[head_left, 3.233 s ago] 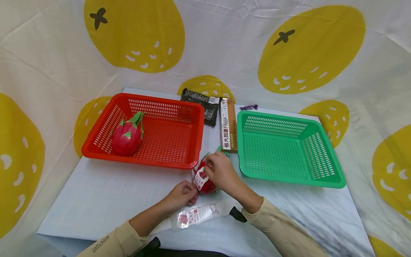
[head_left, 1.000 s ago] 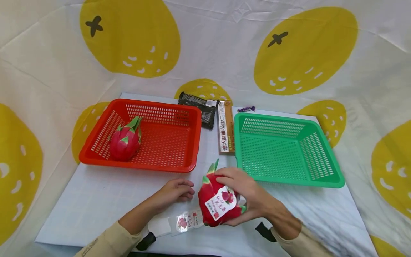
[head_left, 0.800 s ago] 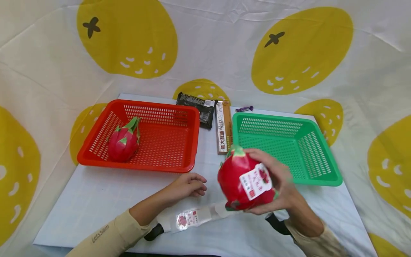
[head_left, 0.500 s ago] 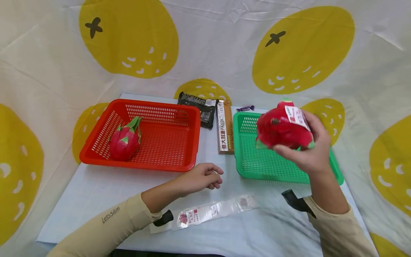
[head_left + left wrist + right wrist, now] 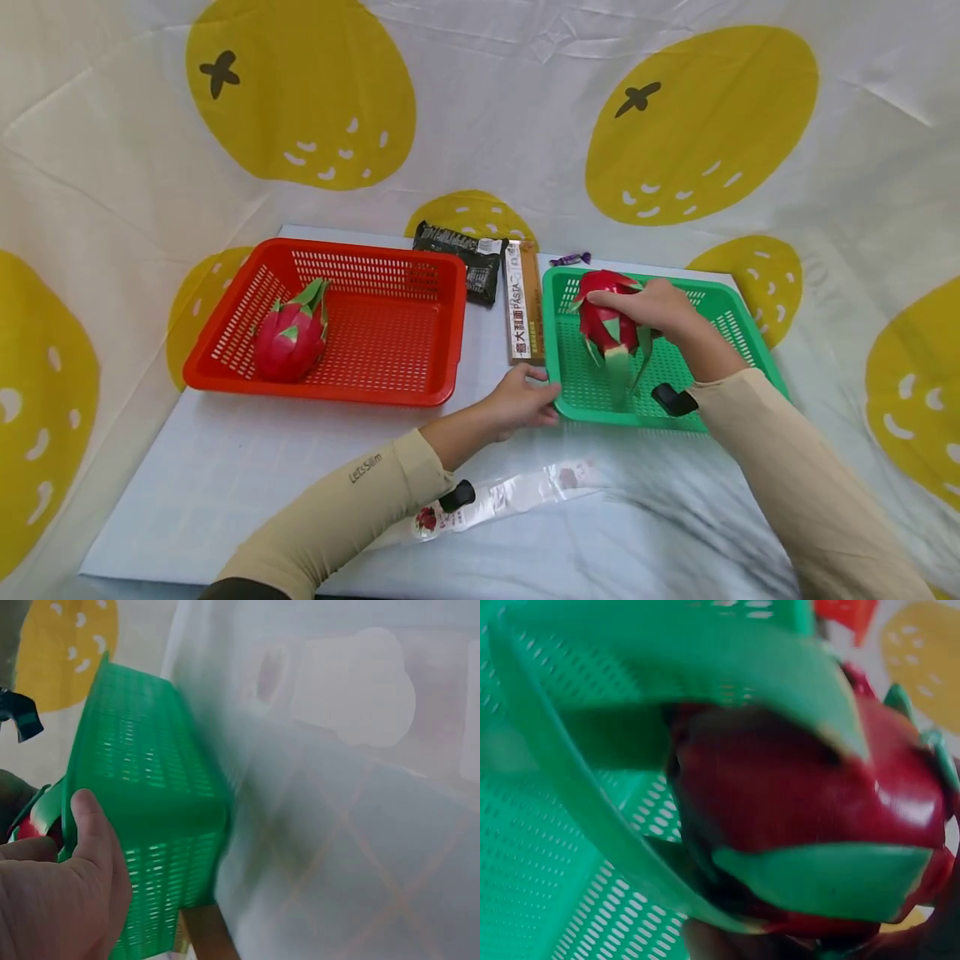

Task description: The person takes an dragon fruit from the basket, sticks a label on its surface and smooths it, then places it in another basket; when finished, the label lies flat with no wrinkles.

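Note:
My right hand point(image 5: 660, 307) grips a dragon fruit point(image 5: 600, 327) inside the left part of the green plastic basket point(image 5: 675, 421). The fruit's green leaf tips point down toward the basket's near side; its label is out of sight. In the right wrist view the red skin and long green scales of the dragon fruit point(image 5: 780, 795) fill the middle, over the perforated basket wall. My left hand point(image 5: 519, 402) pinches the basket's near left corner. In the left wrist view the thumb of my left hand point(image 5: 67, 892) lies on the outer wall, the fingers over the rim.
A red basket point(image 5: 322, 393) on the left holds another dragon fruit point(image 5: 291, 342). Between the baskets lie a pasta box point(image 5: 522, 304) and a black packet point(image 5: 461, 254), with a purple-wrapped candy point(image 5: 570, 259) behind the green one. A strip of stickers point(image 5: 517, 496) lies in front.
The right hand has picked up the labelled dragon fruit from the table, carried it right, turned it and lowered it into the green basket. The left hand has moved right onto that basket's corner.

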`<state>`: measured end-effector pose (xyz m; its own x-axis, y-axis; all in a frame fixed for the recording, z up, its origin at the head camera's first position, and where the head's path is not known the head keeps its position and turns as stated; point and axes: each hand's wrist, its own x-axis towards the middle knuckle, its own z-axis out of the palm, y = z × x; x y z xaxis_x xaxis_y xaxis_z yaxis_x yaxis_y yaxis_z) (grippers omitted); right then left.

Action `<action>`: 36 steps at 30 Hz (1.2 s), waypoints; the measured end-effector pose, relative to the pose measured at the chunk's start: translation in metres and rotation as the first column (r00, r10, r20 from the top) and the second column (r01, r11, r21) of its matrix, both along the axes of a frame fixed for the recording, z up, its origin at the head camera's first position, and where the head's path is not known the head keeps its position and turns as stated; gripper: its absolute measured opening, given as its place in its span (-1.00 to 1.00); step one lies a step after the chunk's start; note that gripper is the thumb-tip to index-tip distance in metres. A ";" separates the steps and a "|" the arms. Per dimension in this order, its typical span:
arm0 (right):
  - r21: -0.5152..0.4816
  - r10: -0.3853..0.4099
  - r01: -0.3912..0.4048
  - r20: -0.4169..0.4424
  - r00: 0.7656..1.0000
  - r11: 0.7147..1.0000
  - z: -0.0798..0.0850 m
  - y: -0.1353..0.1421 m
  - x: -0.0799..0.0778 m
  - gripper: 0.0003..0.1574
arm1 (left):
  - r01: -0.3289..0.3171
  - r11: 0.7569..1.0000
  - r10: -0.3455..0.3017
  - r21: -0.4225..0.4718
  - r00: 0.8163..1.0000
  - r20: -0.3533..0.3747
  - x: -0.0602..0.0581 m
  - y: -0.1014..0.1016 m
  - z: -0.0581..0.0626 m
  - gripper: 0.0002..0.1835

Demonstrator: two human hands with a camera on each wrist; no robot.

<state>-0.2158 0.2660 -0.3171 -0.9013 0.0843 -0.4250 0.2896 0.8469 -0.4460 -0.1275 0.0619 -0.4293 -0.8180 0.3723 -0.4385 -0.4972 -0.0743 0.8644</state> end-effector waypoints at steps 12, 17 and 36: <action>0.210 0.009 -0.055 0.215 0.977 0.976 -0.027 -0.010 -0.037 0.19 | -0.017 0.998 0.016 0.053 1.000 0.024 -0.001 0.009 -0.009 -0.73; 0.290 0.021 -0.088 0.226 0.974 0.953 -0.032 -0.015 -0.040 0.20 | -0.014 0.999 0.013 0.046 1.000 0.024 -0.002 0.008 -0.012 -0.74; 0.287 0.075 -0.147 0.246 0.966 0.947 -0.064 -0.023 -0.045 0.30 | 0.020 0.998 -0.021 0.056 0.999 0.025 -0.006 0.004 -0.014 -0.76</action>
